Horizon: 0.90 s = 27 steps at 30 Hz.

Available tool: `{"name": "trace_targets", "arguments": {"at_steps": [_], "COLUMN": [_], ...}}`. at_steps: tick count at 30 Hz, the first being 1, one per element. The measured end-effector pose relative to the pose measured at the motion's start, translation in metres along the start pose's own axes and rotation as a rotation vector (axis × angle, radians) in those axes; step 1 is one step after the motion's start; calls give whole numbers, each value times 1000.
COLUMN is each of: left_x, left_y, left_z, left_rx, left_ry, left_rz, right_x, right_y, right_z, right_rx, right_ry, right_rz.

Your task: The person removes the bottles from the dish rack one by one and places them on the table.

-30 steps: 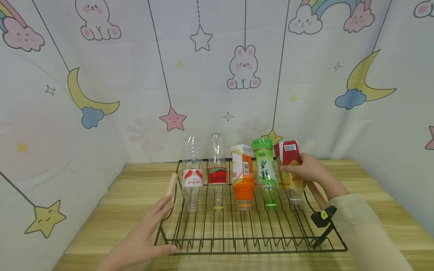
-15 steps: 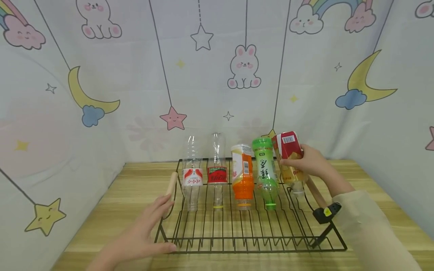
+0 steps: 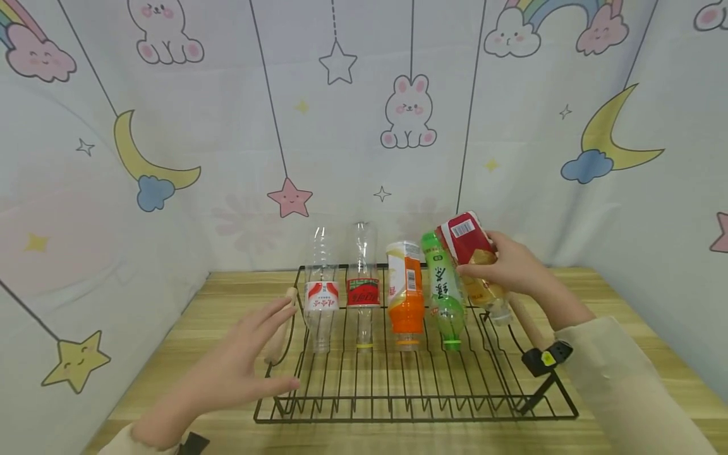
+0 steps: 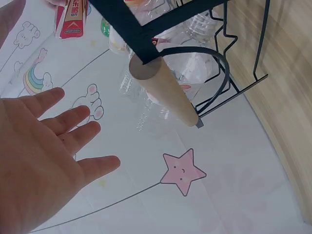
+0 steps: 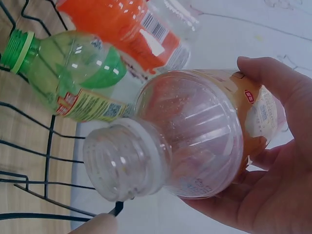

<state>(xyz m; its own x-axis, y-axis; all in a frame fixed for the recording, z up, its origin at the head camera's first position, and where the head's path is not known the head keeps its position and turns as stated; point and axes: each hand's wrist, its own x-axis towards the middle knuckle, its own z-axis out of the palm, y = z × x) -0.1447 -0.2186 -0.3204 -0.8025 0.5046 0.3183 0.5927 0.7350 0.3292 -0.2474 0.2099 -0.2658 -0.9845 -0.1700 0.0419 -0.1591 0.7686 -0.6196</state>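
My right hand (image 3: 523, 275) grips an upside-down plastic bottle (image 3: 474, 243) with a red and gold label. That bottle leans left over the green bottle (image 3: 445, 287), and its uncapped neck (image 5: 124, 161) faces the right wrist camera. My left hand (image 3: 236, 354) has its fingers spread and holds nothing, close to the left wooden handle (image 4: 168, 92) of the black wire rack (image 3: 449, 398). Other neck-down bottles lean in the rack: an orange bottle (image 3: 406, 309), a clear bottle with a red label (image 3: 363, 292), and one with a white and red label (image 3: 322, 295).
The rack stands on a wood-grain table (image 3: 196, 316). Behind it hangs a pale cloth (image 3: 364, 164) printed with stars, moons and rabbits. Another wooden handle (image 3: 526, 322) is at the rack's right, below my right wrist.
My right hand has lifted the red and gold bottle from its slot and tilted its base leftward. My left hand has come away from the left handle, and the rack has shifted slightly.
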Motion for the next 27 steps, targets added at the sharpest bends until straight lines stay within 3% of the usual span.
{"name": "trace_targets", "arguments": {"at_steps": [10, 21, 27], "left_x": [25, 43, 55], "left_y": [17, 27, 39], "left_z": [-12, -13, -17], "left_rx": [78, 138, 174], "left_ry": [-8, 84, 89], "left_rz": [84, 253, 294], "right_x": [-7, -13, -15], "right_y": [-28, -46, -54], "right_z": [6, 16, 21], "right_rx": [10, -32, -60], "right_ry": [-26, -53, -95], "right_rz": [-91, -177, -174]}}
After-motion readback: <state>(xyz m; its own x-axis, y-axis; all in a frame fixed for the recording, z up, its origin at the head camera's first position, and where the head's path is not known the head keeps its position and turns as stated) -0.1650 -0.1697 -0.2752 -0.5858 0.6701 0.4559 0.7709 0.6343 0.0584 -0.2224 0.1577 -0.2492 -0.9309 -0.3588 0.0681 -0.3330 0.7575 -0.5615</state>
